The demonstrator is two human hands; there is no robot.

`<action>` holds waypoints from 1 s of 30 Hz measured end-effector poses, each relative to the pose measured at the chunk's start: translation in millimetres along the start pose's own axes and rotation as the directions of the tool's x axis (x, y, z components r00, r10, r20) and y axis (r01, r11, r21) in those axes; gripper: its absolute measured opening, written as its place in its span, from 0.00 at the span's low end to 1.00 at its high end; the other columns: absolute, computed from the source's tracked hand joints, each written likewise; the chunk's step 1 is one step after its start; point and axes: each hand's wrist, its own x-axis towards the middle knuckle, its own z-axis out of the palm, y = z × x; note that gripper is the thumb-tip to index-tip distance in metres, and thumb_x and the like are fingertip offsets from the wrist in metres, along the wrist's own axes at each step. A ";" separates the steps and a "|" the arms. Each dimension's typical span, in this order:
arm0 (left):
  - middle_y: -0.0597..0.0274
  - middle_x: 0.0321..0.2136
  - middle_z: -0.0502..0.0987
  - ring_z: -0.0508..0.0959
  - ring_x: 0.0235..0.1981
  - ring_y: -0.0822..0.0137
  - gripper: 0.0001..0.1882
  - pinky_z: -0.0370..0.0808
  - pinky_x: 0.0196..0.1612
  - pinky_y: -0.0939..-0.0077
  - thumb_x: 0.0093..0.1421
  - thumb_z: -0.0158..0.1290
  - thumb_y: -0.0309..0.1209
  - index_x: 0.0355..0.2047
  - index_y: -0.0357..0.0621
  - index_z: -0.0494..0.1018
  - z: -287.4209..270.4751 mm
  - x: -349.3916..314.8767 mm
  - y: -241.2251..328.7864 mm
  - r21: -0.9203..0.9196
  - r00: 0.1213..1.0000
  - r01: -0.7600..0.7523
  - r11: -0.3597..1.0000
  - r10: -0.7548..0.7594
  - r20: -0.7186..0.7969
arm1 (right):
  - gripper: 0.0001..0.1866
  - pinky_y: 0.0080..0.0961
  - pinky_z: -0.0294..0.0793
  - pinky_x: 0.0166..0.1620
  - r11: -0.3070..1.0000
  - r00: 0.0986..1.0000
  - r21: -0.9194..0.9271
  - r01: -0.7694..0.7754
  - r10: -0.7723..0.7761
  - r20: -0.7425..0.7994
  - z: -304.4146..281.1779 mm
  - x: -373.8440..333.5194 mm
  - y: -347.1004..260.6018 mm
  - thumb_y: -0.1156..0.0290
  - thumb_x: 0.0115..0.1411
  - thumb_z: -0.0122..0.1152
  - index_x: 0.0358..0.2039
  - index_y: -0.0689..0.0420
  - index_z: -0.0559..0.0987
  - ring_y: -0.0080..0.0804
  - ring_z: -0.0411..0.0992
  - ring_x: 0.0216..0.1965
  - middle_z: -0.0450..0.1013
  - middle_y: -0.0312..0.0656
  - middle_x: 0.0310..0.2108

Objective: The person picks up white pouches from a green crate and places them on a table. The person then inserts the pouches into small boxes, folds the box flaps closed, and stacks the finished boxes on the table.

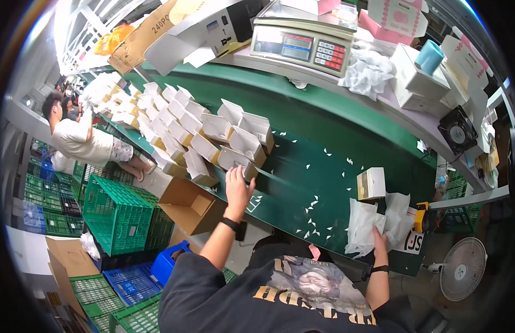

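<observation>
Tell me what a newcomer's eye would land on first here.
Most striking is the crowd of open white boxes spread over the left half of the green work surface, with the left hand at its near edge. Next come the white plastic bags by the right hand, and the scale on the shelf above.

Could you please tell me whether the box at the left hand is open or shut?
Open: the box shows its white inside beyond the left hand.
</observation>
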 end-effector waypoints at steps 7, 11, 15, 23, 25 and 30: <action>0.62 0.27 0.80 0.79 0.39 0.60 0.08 0.71 0.50 0.53 0.58 0.54 0.38 0.26 0.49 0.76 35.5 0.1 -41.7 -0.008 0.811 -0.337 0.941 0.295 0.505 | 0.31 0.31 0.73 0.54 0.989 0.990 0.093 0.120 -0.111 -0.090 17.2 -46.3 -17.4 0.53 0.63 0.64 0.58 0.64 0.73 0.33 0.74 0.52 0.74 0.45 0.54; 0.62 0.27 0.80 0.79 0.37 0.60 0.11 0.73 0.45 0.57 0.62 0.53 0.42 0.28 0.51 0.77 27.7 -30.1 43.2 -0.267 0.665 -0.431 0.862 0.504 0.551 | 0.32 0.31 0.73 0.54 0.871 0.996 0.492 -0.009 -0.039 0.086 63.3 -60.1 17.8 0.50 0.62 0.63 0.58 0.62 0.74 0.33 0.74 0.51 0.75 0.43 0.53; 0.62 0.24 0.78 0.80 0.33 0.61 0.12 0.75 0.36 0.63 0.62 0.55 0.43 0.27 0.50 0.74 49.5 -72.5 85.9 -0.408 0.578 -0.503 0.762 0.648 0.496 | 0.32 0.30 0.73 0.52 0.903 0.973 0.418 -0.102 0.004 0.230 133.4 -75.0 -8.5 0.50 0.61 0.64 0.56 0.63 0.75 0.33 0.75 0.49 0.77 0.44 0.49; 0.59 0.27 0.79 0.81 0.33 0.59 0.11 0.78 0.37 0.66 0.61 0.54 0.41 0.30 0.47 0.74 6.0 -36.2 84.2 -0.417 0.572 -0.478 0.773 0.634 0.520 | 0.31 0.29 0.76 0.49 0.950 0.962 0.284 -0.128 0.049 0.270 161.5 -101.8 -38.3 0.53 0.62 0.65 0.54 0.67 0.75 0.33 0.78 0.45 0.78 0.44 0.47; 0.58 0.26 0.79 0.81 0.33 0.57 0.08 0.79 0.35 0.65 0.59 0.54 0.36 0.31 0.45 0.74 -24.8 2.1 89.5 -0.423 0.695 -0.537 0.730 0.667 0.268 | 0.31 0.30 0.76 0.50 0.959 0.969 0.260 -0.116 0.052 0.240 161.8 -107.5 -47.0 0.53 0.62 0.65 0.54 0.67 0.75 0.33 0.77 0.46 0.78 0.44 0.47; 0.55 0.30 0.78 0.81 0.34 0.54 0.07 0.78 0.33 0.61 0.56 0.55 0.33 0.33 0.45 0.73 19.3 25.2 66.4 -0.505 0.482 -0.481 0.717 0.697 0.531 | 0.33 0.30 0.76 0.51 0.936 0.948 0.316 -0.158 0.053 0.315 159.5 -94.9 -39.0 0.52 0.61 0.66 0.55 0.67 0.74 0.34 0.77 0.46 0.78 0.45 0.48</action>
